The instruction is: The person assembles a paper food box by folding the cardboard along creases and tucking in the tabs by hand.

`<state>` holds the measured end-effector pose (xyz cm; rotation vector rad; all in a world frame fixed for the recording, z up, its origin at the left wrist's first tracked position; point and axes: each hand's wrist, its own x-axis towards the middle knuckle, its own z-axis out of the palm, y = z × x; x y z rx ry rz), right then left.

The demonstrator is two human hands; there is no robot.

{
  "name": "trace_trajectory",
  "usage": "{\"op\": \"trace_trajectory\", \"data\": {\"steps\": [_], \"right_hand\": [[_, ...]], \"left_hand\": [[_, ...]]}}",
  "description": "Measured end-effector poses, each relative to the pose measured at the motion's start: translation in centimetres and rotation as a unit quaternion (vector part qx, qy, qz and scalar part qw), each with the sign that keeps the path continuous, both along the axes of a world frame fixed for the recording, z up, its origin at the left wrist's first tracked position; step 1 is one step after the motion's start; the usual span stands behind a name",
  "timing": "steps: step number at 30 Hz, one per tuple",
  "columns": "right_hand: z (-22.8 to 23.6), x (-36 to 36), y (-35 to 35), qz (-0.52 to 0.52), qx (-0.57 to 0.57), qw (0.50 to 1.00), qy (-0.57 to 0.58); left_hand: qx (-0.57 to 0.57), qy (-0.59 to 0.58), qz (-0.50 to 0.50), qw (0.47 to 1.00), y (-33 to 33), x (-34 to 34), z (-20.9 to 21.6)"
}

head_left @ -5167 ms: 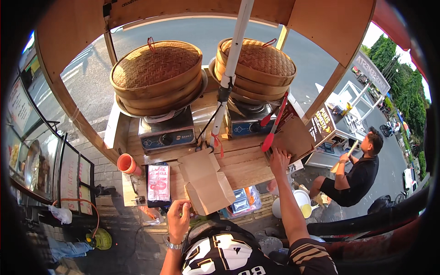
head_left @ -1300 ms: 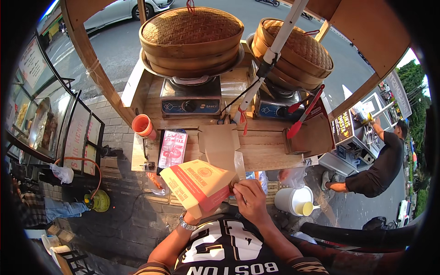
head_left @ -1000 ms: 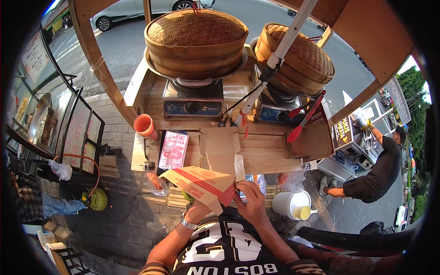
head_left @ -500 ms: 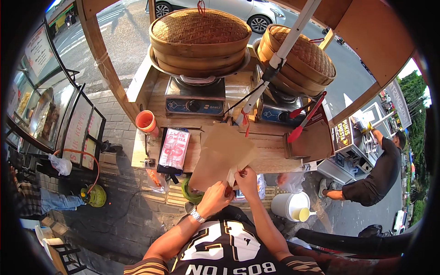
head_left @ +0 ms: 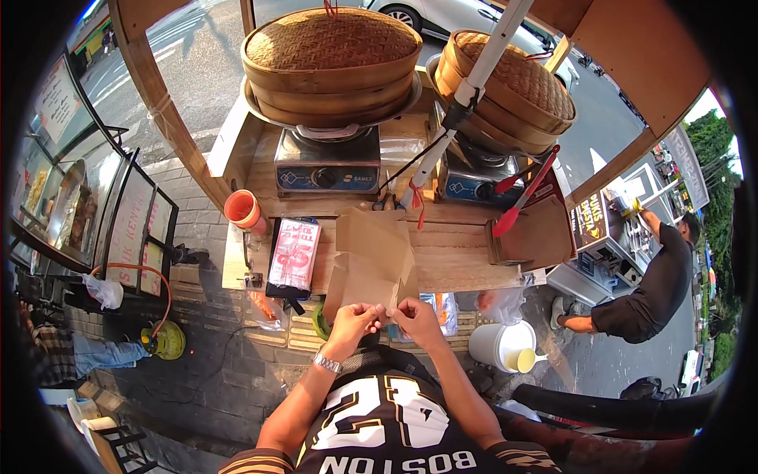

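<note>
A brown cardboard food box (head_left: pixel 373 251), partly folded, with creased flaps at its sides, lies between my hands and the near edge of the wooden cart counter (head_left: pixel 454 265). My left hand (head_left: pixel 355 326), with a metal watch on its wrist, pinches the box's near end. Close beside it, my right hand (head_left: pixel 417 322) is closed on the near right corner. The fingertips of both hands nearly meet there. Left of the box lies a pack of printed plastic bags (head_left: pixel 294 254). An orange cup (head_left: pixel 246 212) stands farther left.
Two gas stoves (head_left: pixel 326 162) carry stacked bamboo steamers (head_left: pixel 332 67). A white pole (head_left: pixel 466 103) rises between them. Red-tipped tongs (head_left: pixel 525 197) rest at the right by a brown box stack (head_left: pixel 533 233). A white bucket (head_left: pixel 497 347) stands below; a co-worker (head_left: pixel 655 284) stands farther right.
The cardboard has turned more upright in front of me, and its side flaps now stand out. My hands moved slightly apart and along its near edge. The view shifted a little.
</note>
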<state>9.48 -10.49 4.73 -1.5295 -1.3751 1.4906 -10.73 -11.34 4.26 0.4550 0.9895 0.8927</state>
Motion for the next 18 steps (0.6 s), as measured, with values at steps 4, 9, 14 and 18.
{"op": "trace_trajectory", "data": {"steps": [4,9,14,18], "right_hand": [[0.8,-0.6,-0.1,-0.006,0.056,0.998,0.001],[1.2,-0.8,-0.4,-0.024,0.016,1.000,0.007],[0.8,-1.2,-0.6,-0.059,0.032,0.998,0.022],[0.7,-1.3,-0.6,-0.083,0.006,0.995,0.058]], "left_hand": [[0.012,-0.016,0.002,1.000,0.1,0.1,0.4],[0.020,0.024,-0.001,1.000,0.3,0.2,0.8],[0.043,0.037,0.003,0.998,0.5,0.6,1.1],[0.041,0.040,-0.005,0.998,0.7,0.7,1.0]]}}
